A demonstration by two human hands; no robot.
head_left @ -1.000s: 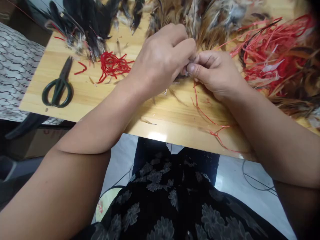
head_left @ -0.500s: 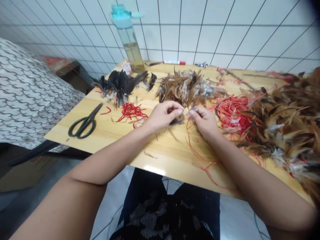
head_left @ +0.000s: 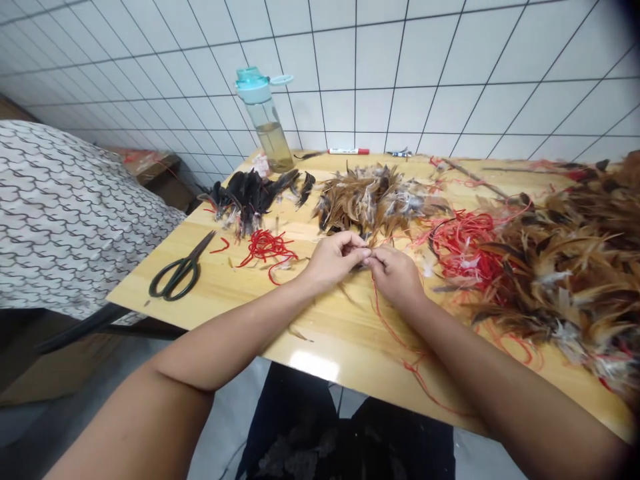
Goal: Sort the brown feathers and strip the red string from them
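Observation:
My left hand (head_left: 336,261) and my right hand (head_left: 399,272) meet above the middle of the table, thumbs and forefingers pinched and fingertips touching. A thin red string (head_left: 383,312) hangs from my right fingertips down to the tabletop. Whatever my left fingers pinch is too small to make out. Just beyond both hands lies a pile of brown feathers (head_left: 357,197). A tangle of red strings (head_left: 463,247) is to the right of my right hand, and short red cords (head_left: 265,247) lie left of my left hand.
Dark scissors (head_left: 181,272) rest at the table's left. Behind them are black feathers (head_left: 253,197) and a water bottle (head_left: 271,130). A large brown feather heap (head_left: 575,267) covers the right side. A red-capped marker (head_left: 349,151) lies by the tiled wall (head_left: 380,60).
My hands have come together; they were slightly apart, with a small feather at my right fingertips. The view has tilted up, so everything sits lower in the picture.

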